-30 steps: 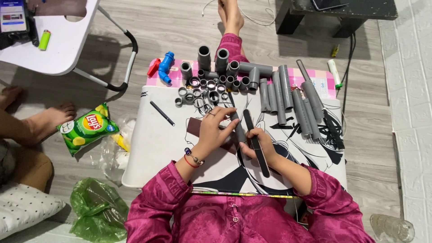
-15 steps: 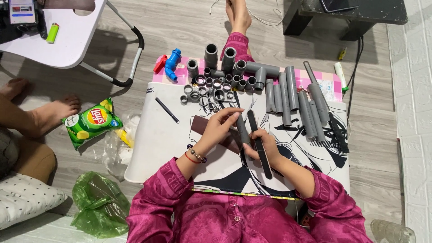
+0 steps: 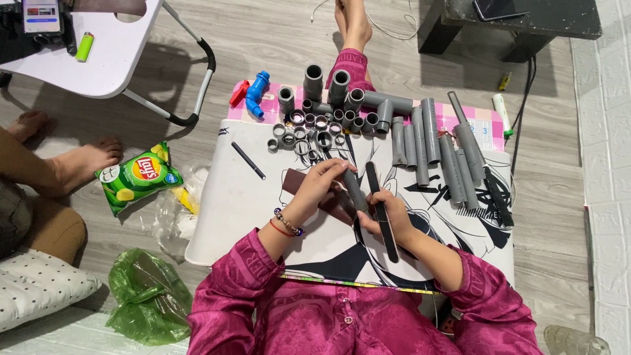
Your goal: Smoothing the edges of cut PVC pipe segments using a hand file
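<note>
My left hand grips the upper end of a short grey pipe piece with its fingertips. Its lower end rests against my right hand, which is closed around a long black flat stick lying parallel to the pipe. Both hands hover over a white board with black drawing. A brown sheet lies on the board under my left wrist. I wear magenta sleeves and a beaded bracelet.
Several grey pipes and fittings lie along the board's far edge, with a blue tap and a black pen. To the left are a green snack bag, a green plastic bag, another person's foot and a white folding table.
My hands stay over the board with the pipe and black stick. My left fingers have shifted slightly along the pipe's upper end, and the view has drifted a little.
</note>
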